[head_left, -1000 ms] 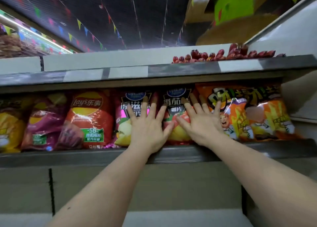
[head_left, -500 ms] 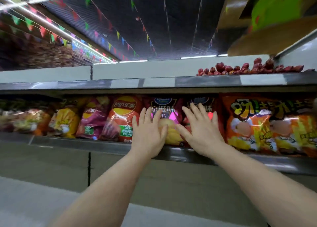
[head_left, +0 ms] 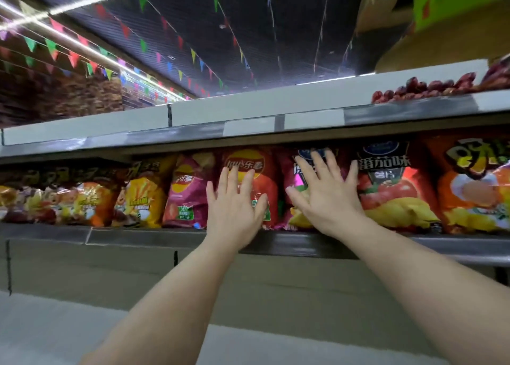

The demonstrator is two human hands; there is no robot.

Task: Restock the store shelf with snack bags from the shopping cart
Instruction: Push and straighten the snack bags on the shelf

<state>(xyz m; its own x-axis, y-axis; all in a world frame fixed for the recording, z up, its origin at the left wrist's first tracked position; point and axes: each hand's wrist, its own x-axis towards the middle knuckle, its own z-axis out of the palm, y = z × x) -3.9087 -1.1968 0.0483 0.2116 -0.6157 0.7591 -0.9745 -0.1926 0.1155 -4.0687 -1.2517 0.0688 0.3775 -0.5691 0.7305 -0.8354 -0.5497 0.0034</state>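
— So, what was seen around the hands?

— A row of snack bags was seen standing along the shelf (head_left: 171, 239) across the middle of the frame, under an upper shelf (head_left: 248, 128) carrying red dates (head_left: 425, 87) at the upper right. Coloured bunting (head_left: 91, 63) was strung under the ceiling at the upper left.

— Could any writing be read?

— "Lay's" with Chinese characters was made out on the red bag (head_left: 260, 177), and "番茄味 薯片" on the dark tomato bag (head_left: 392, 188) right of centre. An orange bag (head_left: 474, 193) at the far right was printed too blurred to read.

— And the hands?

— Both were held open and flat, nothing gripped: the left hand (head_left: 234, 207) was pressed on the red bag, the right hand (head_left: 323, 196) on a pink bag (head_left: 289, 171) beside it.

— Changed from earlier?

— Both hands had been shifted one bag leftward along the row.
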